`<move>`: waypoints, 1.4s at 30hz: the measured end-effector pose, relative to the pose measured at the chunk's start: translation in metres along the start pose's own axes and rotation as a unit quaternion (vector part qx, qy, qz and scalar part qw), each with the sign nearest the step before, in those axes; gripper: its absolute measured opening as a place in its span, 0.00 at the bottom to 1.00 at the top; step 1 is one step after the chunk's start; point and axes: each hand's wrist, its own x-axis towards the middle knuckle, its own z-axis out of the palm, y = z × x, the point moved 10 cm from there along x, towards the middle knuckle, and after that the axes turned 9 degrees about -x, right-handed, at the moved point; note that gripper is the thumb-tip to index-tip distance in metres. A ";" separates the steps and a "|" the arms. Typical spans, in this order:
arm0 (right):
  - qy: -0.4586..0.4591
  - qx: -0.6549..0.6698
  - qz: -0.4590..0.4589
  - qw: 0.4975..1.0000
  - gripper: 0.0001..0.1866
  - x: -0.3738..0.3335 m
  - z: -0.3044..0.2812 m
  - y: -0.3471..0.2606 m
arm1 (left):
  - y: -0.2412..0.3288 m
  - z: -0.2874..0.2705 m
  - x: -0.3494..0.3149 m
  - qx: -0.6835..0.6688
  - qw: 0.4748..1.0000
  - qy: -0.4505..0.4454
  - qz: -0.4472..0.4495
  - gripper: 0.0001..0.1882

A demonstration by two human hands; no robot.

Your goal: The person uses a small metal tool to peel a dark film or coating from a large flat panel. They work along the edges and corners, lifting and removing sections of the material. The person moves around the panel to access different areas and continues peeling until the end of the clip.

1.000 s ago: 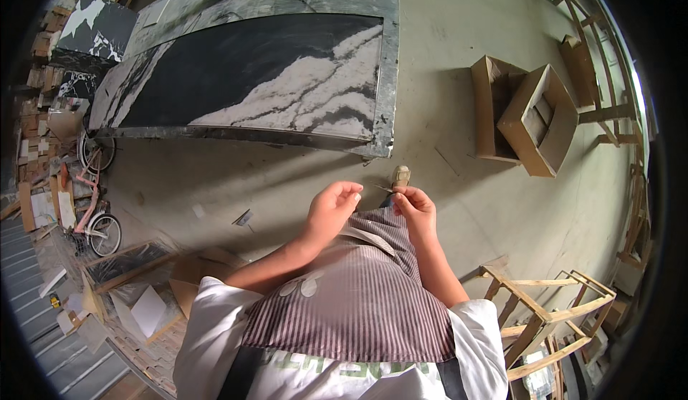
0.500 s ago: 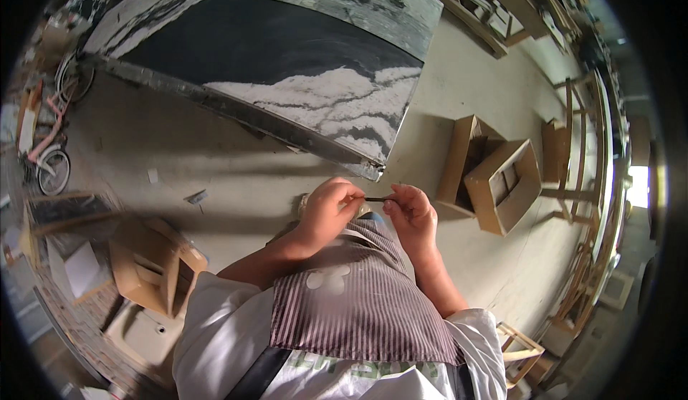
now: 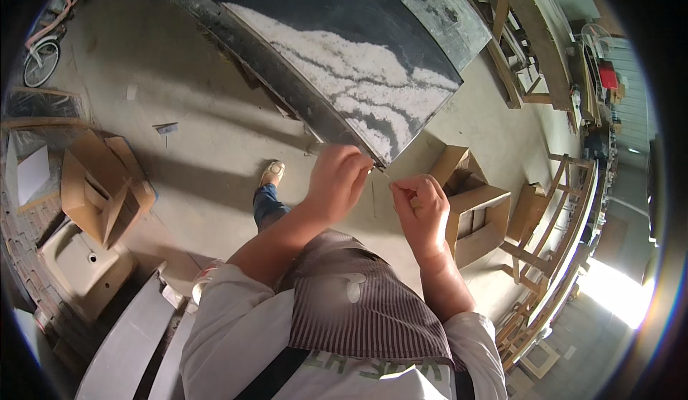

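My left hand (image 3: 335,184) is raised in front of my apron, beside the near corner of a large black and white marbled panel (image 3: 365,78). Its fingers are closed on a thin dark stick (image 3: 373,168), most of which the fingers hide. A short way to the right, my right hand (image 3: 423,210) is pinched, thumb against forefinger. A fine pale sliver shows by those fingertips, too small to name; whether it joins the dark stick I cannot tell. The panel lies on a grey table-like base (image 3: 265,78), its white veined part nearest me.
Open cardboard boxes (image 3: 479,217) stand on the floor to the right, by a wooden rack (image 3: 552,257). Another carton (image 3: 107,185) and a cream sink (image 3: 86,264) are at the left. A bicycle wheel (image 3: 41,62) shows at the far left.
My view has turned and I have stepped closer to the panel's corner. My hands, which both held the dark stick, have drawn apart, the left one higher. A shoe and trouser leg now show.
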 end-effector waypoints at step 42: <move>-0.035 0.092 0.037 0.994 0.05 -0.043 0.034 0.043 | 0.027 -0.013 -0.021 0.103 0.988 -0.114 -0.026 0.22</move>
